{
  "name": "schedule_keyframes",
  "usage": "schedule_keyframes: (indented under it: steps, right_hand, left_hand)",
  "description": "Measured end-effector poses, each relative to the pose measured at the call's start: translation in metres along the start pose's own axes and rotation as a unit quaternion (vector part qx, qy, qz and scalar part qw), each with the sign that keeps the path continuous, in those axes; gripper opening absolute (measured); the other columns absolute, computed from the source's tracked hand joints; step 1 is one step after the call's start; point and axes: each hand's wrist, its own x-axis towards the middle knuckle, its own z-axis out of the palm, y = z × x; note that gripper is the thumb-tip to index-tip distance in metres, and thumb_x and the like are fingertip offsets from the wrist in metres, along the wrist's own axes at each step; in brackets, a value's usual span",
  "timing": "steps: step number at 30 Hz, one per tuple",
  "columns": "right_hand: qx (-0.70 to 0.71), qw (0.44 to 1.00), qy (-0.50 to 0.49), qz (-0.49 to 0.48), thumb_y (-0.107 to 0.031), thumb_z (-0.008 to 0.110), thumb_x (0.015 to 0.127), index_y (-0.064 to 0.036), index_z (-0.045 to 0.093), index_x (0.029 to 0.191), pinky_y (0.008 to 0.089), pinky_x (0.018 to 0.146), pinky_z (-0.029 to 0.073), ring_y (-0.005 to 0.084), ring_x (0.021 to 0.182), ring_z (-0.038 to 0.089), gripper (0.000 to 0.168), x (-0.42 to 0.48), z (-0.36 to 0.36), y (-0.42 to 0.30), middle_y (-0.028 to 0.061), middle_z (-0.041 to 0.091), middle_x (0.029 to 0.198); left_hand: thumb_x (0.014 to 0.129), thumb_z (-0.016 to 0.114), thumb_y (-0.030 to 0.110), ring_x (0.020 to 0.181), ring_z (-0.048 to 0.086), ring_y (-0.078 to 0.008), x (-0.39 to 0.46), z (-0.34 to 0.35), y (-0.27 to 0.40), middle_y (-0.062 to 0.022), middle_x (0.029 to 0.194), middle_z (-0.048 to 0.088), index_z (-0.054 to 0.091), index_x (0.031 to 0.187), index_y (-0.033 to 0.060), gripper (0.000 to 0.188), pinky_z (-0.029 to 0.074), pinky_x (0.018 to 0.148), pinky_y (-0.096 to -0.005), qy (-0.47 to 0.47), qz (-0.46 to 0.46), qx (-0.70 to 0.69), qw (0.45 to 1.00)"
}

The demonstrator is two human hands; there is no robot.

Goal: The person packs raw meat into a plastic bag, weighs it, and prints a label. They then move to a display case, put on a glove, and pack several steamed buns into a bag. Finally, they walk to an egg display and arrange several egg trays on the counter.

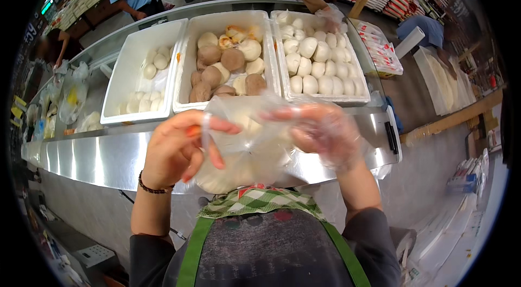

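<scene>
A clear plastic bag [244, 156] with pale steamed buns in it hangs between my hands, close to my green checked apron. Bare, with a dark bracelet at the wrist, my left hand [179, 140] has the bag's handle looped over its fingers. My right hand [325, 132], in a clear plastic glove, is at the bag's other upper side; blur hides its exact hold. Past the hands stand white foam boxes: one with few white buns [150, 101], a middle box [182, 71] with brown and white buns, and a right box [325, 100] with rows of white buns.
A steel counter [93, 160] runs below the boxes, with a glass guard [244, 1] beyond. Several people stand across it; one person's bagged hand [330, 18] reaches into the right box. Filled plastic bags [75, 95] lie at the left, a tray of packets [378, 48] at the right.
</scene>
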Motion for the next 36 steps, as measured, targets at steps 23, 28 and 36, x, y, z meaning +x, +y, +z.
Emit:
schedule_keyframes:
  steps: [23, 28, 36]
  right_hand:
    - [-0.082, 0.979, 0.103, 0.155, -0.016, 0.066, 0.091, -0.004, 0.065, 0.098, 0.0256, 0.067, 0.047, 0.0105, 0.078, 0.059, 0.014, -0.052, -0.067, 0.082, 0.0016, 0.065, 0.090]
    - [-0.067, 0.981, 0.110, 0.146, -0.020, 0.062, 0.093, -0.004, 0.065, 0.102, 0.0225, 0.066, 0.046, 0.0059, 0.073, 0.054, 0.018, -0.031, -0.039, 0.032, 0.0015, 0.066, 0.092]
    - [-0.129, 0.968, 0.211, -0.030, -0.014, 0.064, 0.094, -0.003, 0.060, 0.117, 0.0297, 0.088, 0.048, 0.0133, 0.101, 0.058, 0.026, -0.046, -0.066, 0.032, 0.0046, 0.065, 0.111]
  left_hand:
    - [0.092, 0.053, 0.013, 0.067, 0.049, -0.0084, 0.022, -0.044, -0.072, 0.0037, 0.068, 0.051, 0.060, 0.082, 0.0068, 0.014, 0.039, 0.062, -0.0226, 0.148, 0.010, -0.184, 0.972]
    - [0.087, 0.062, 0.006, 0.075, 0.054, -0.0078, 0.047, 0.018, -0.063, 0.0020, 0.080, 0.057, 0.066, 0.097, 0.0018, 0.011, 0.043, 0.068, -0.0230, 0.045, 0.031, 0.263, 0.963]
    - [0.086, 0.062, 0.001, 0.075, 0.052, -0.0086, 0.043, 0.021, -0.098, 0.0004, 0.081, 0.054, 0.064, 0.092, 0.0017, 0.006, 0.041, 0.066, -0.0228, 0.058, -0.016, 0.311, 0.948]
